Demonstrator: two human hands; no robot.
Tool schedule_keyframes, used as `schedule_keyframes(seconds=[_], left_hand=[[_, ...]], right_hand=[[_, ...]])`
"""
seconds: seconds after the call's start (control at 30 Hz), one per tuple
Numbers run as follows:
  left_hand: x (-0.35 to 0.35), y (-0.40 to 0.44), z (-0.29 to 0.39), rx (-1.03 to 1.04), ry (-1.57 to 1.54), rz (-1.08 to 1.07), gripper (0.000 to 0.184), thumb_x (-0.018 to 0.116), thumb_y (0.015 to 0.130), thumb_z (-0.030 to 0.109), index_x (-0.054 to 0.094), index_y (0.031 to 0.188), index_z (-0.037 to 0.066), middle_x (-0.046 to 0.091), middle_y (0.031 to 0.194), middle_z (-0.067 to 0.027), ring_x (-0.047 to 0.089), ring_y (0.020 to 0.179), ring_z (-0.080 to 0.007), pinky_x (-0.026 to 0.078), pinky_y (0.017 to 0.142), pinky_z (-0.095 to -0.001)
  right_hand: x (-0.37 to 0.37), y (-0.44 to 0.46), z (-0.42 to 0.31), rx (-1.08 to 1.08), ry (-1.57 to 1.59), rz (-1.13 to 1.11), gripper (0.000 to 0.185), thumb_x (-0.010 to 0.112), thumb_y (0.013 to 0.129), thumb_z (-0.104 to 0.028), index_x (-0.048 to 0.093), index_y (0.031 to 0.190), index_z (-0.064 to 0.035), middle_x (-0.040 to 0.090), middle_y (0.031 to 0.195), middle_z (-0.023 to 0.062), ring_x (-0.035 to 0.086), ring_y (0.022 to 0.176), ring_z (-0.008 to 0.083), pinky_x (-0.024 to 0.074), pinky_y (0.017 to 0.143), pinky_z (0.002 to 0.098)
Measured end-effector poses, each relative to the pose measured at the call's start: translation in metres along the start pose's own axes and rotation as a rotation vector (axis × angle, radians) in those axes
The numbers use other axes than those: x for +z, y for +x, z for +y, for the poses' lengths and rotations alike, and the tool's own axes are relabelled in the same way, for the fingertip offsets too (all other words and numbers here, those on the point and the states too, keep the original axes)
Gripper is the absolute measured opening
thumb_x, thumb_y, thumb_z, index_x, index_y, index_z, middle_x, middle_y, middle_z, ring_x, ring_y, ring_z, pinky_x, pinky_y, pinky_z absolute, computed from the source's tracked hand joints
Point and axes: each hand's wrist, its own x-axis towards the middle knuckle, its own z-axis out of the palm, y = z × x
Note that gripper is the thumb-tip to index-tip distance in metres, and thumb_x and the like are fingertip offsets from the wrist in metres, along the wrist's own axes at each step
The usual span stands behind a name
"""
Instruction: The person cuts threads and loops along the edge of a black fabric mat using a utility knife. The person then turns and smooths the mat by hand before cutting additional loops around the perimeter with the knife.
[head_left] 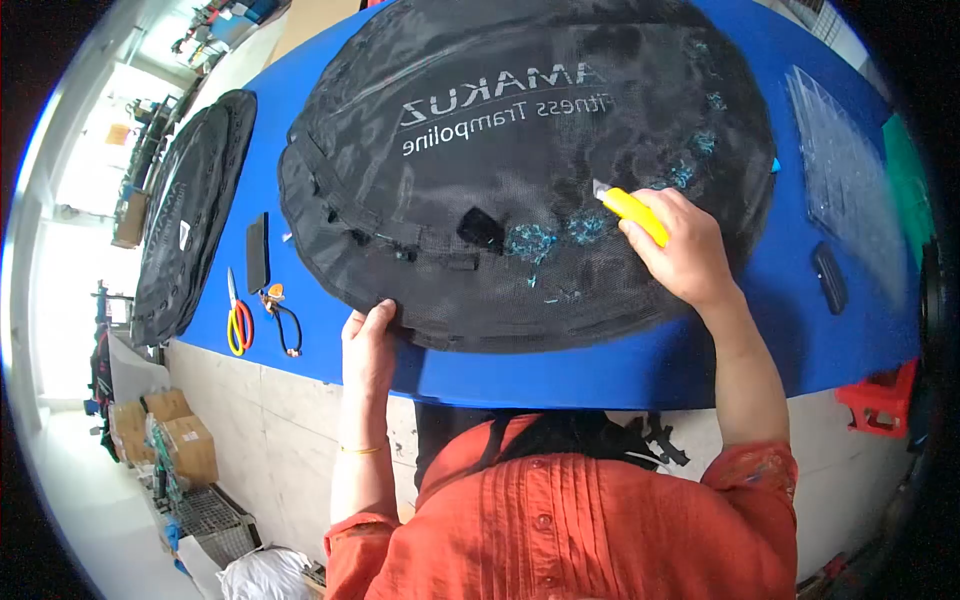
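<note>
A large round black trampoline mat (450, 190) with mirrored pale lettering lies across the blue table. My right hand (685, 245) is closed around a yellow utility knife (637, 215), its blade pointing up and left over the mat; whether the tip touches the fabric I cannot tell. Tufts of teal thread (530, 242) are scattered along the mat's right and lower parts. A small black fabric piece (481, 228) sits on the mat near the middle. My left hand (370, 335) pinches the mat's near left edge between thumb and fingers.
Left of the mat are scissors (238, 315) with orange-yellow handles, a black flat strip (258, 253) and a dark cord (287, 325). Another folded black mat (190, 225) lies at the table's left end. A clear plastic sheet (845, 170) and a black object (829, 277) are on the right.
</note>
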Motion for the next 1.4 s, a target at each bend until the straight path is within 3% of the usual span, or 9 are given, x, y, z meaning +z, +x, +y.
schedule_keyframes(seconds=[0.13, 0.23, 0.37, 0.87, 1.07, 1.13, 1.23, 1.33, 1.4], left_hand=[[0.003, -0.007, 0.006, 0.061, 0.119, 0.067, 0.025, 0.057, 0.096, 0.008, 0.065, 0.117, -0.003, 0.070, 0.114, -0.0108, 0.067, 0.101, -0.0200, 0.054, 0.090, -0.0336], [0.007, -0.006, 0.019, -0.043, 0.364, 0.060, 0.025, 0.064, 0.097, 0.021, 0.066, 0.104, -0.003, 0.071, 0.088, -0.0101, 0.067, 0.060, -0.0166, 0.053, 0.044, -0.0277], [0.007, -0.009, 0.019, -0.257, 0.379, -0.017, 0.044, 0.065, 0.100, 0.035, 0.063, 0.101, -0.008, 0.070, 0.083, -0.0166, 0.063, 0.046, -0.0204, 0.055, 0.040, -0.0308], [-0.009, -0.004, 0.002, -0.138, 0.055, -0.217, 0.021, 0.058, 0.103, 0.018, 0.065, 0.101, -0.001, 0.071, 0.086, -0.0100, 0.065, 0.060, -0.0153, 0.054, 0.049, -0.0296], [0.000, -0.006, -0.003, -0.156, -0.247, -0.232, 0.021, 0.057, 0.102, 0.016, 0.068, 0.105, -0.001, 0.073, 0.094, -0.0117, 0.071, 0.073, -0.0209, 0.062, 0.063, -0.0327], [-0.001, -0.005, -0.004, -0.178, -0.293, -0.252, 0.022, 0.057, 0.102, 0.015, 0.069, 0.104, -0.003, 0.073, 0.096, -0.0116, 0.072, 0.076, -0.0221, 0.063, 0.066, -0.0339], [-0.002, -0.004, -0.005, -0.163, -0.289, -0.267, 0.024, 0.057, 0.102, 0.016, 0.069, 0.105, -0.005, 0.074, 0.098, -0.0116, 0.071, 0.076, -0.0202, 0.063, 0.066, -0.0332], [-0.011, -0.001, -0.012, -0.183, -0.290, -0.305, 0.022, 0.057, 0.102, 0.014, 0.069, 0.107, -0.004, 0.074, 0.100, -0.0126, 0.072, 0.080, -0.0196, 0.063, 0.073, -0.0328], [-0.014, -0.004, -0.009, -0.198, -0.242, -0.291, 0.021, 0.058, 0.101, 0.013, 0.070, 0.106, -0.004, 0.074, 0.099, -0.0117, 0.071, 0.081, -0.0187, 0.061, 0.075, -0.0317]], right_hand=[[0.003, 0.006, 0.002, -0.036, 0.014, -0.088, 0.029, 0.076, 0.086, -0.018, 0.064, 0.109, -0.0058, 0.064, 0.093, 0.0134, 0.066, 0.081, 0.0344, 0.0534, 0.070, 0.0422], [0.002, 0.007, 0.001, -0.046, 0.002, -0.085, 0.028, 0.076, 0.087, -0.017, 0.063, 0.109, -0.0057, 0.064, 0.092, 0.0131, 0.066, 0.081, 0.0343, 0.0533, 0.070, 0.0421], [0.002, 0.007, 0.003, -0.035, -0.020, -0.099, 0.027, 0.075, 0.087, -0.017, 0.063, 0.108, -0.0055, 0.064, 0.091, 0.0132, 0.066, 0.080, 0.0345, 0.0532, 0.069, 0.0422], [-0.016, 0.006, -0.012, 0.068, 0.023, -0.040, 0.032, 0.078, 0.084, -0.015, 0.062, 0.109, -0.0021, 0.067, 0.101, 0.0178, 0.067, 0.090, 0.0366, 0.0540, 0.079, 0.0400], [-0.051, -0.033, -0.050, 0.192, 0.054, -0.195, 0.034, 0.080, 0.080, -0.010, 0.063, 0.107, 0.0005, 0.067, 0.101, 0.0195, 0.067, 0.090, 0.0380, 0.0533, 0.078, 0.0395], [-0.052, -0.045, -0.060, 0.198, 0.001, -0.191, 0.029, 0.079, 0.082, -0.011, 0.062, 0.103, 0.0005, 0.067, 0.092, 0.0167, 0.067, 0.082, 0.0340, 0.0529, 0.073, 0.0380], [-0.047, -0.053, -0.069, 0.515, -0.045, -0.229, 0.025, 0.077, 0.085, -0.013, 0.061, 0.099, 0.0010, 0.062, 0.080, 0.0132, 0.064, 0.070, 0.0272, 0.0511, 0.066, 0.0364], [-0.039, -0.053, -0.078, 0.851, 0.257, -0.164, 0.021, 0.073, 0.093, -0.019, 0.062, 0.098, -0.0025, 0.059, 0.073, 0.0002, 0.057, 0.062, 0.0088, 0.0459, 0.055, 0.0248], [-0.031, -0.058, -0.065, 0.840, 0.322, -0.162, 0.021, 0.071, 0.096, -0.023, 0.063, 0.103, -0.0053, 0.062, 0.078, -0.0037, 0.059, 0.064, 0.0052, 0.0460, 0.054, 0.0211]])
